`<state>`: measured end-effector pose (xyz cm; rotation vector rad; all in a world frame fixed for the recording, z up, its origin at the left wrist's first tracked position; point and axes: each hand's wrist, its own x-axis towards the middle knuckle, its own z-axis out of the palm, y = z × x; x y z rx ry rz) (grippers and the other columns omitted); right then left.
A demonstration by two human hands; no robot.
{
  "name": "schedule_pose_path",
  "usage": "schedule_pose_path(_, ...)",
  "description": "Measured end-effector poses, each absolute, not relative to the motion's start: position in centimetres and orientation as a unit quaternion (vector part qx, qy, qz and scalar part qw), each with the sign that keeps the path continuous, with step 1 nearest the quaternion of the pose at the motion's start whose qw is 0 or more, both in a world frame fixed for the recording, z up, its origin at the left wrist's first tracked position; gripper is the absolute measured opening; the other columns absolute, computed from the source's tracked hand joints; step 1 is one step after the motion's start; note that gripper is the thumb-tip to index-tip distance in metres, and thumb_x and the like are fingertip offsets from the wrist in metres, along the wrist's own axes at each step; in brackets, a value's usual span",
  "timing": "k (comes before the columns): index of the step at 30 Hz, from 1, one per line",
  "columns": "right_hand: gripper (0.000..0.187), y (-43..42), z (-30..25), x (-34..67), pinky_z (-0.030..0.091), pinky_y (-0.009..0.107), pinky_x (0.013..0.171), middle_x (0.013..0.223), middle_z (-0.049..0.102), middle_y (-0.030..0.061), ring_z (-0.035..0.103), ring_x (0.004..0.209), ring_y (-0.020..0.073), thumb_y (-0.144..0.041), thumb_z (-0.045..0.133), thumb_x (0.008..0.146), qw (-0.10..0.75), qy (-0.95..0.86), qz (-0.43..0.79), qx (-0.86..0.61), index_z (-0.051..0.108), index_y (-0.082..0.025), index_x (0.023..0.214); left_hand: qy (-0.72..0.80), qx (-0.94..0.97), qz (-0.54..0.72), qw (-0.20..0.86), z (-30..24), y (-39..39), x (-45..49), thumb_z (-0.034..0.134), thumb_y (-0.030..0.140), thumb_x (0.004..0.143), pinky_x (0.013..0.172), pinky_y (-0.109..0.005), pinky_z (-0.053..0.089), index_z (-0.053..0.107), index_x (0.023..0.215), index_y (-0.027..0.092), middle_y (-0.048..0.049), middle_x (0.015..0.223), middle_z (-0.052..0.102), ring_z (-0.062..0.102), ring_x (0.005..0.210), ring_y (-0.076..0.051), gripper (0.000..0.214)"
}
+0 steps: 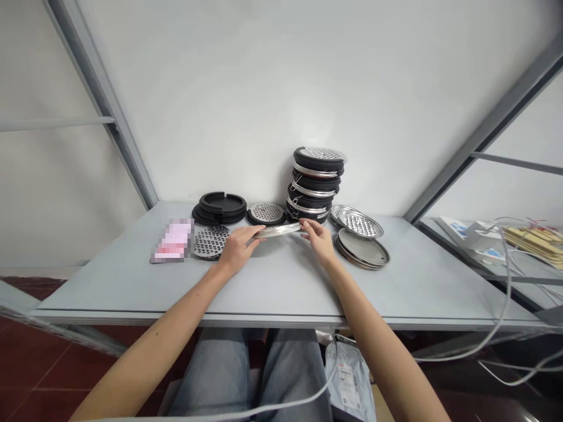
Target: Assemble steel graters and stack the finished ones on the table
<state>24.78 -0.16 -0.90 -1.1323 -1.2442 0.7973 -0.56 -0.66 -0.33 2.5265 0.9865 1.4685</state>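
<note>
Between my hands, a round silver metal dish (280, 230) is tilted almost edge-on just above the table. My left hand (238, 247) grips its left rim, and my right hand (317, 237) pinches the right rim between thumb and fingers. Behind it, a perforated metal disc (266, 211) sits in a black round holder. Close to my left hand lie perforated grater discs (212, 241). A tall stack of black rings and silver dishes (315, 186), topped by a perforated disc, rises behind my right hand.
Black round holders (223, 202) are piled at the back left, near a blurred-out pink phone-like thing (175, 239). Silver dishes (365, 249) and a grater disc (357, 223) lie at right. A white cable (508, 281) hangs over the grey table's (422, 281) right side.
</note>
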Motion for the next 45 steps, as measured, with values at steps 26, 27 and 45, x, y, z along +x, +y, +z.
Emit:
schedule_pose_path(26, 0.02, -2.5, 0.3, 23.6, 0.05, 0.035, 0.075, 0.081, 0.061, 0.0026, 0.059, 0.076, 0.0177, -0.029, 0.071, 0.078, 0.554, -0.724, 0.081, -0.403, 0.074, -0.025, 0.097, 0.357, 0.809, 0.468, 0.001, -0.5, -1.0, 0.3, 0.062, 0.028, 0.087, 0.109, -0.046, 0.038, 0.037, 0.142, 0.02, -0.0132, 0.14, 0.049, 0.045, 0.13, -0.026, 0.061)
schedule_pose_path(27, 0.02, -2.7, 0.3, 23.3, 0.049, 0.035, 0.076, 0.081, 0.062, 0.003, 0.059, 0.077, 0.0181, -0.028, 0.07, 0.078, 0.539, -0.739, 0.074, -0.398, 0.074, -0.025, 0.098, 0.343, 0.819, 0.46, -0.004, -0.5, -1.1, 0.3, 0.062, 0.027, 0.087, 0.108, -0.046, 0.04, 0.041, 0.14, 0.02, -0.0124, 0.137, 0.053, 0.048, 0.128, -0.026, 0.057)
schedule_pose_path(45, 0.023, -2.6, -0.3, 25.8, 0.051, 0.041, 0.089, 0.1, 0.073, 0.0063, 0.066, 0.094, 0.0243, -0.032, 0.068, 0.08, 0.498, -0.758, 0.086, -0.413, 0.073, -0.025, 0.101, 0.39, 0.822, 0.398, 0.114, -0.8, -0.7, -0.1, 0.06, 0.037, 0.087, 0.107, -0.045, 0.04, 0.057, 0.124, 0.015, -0.0149, 0.135, 0.055, 0.052, 0.125, -0.027, 0.043)
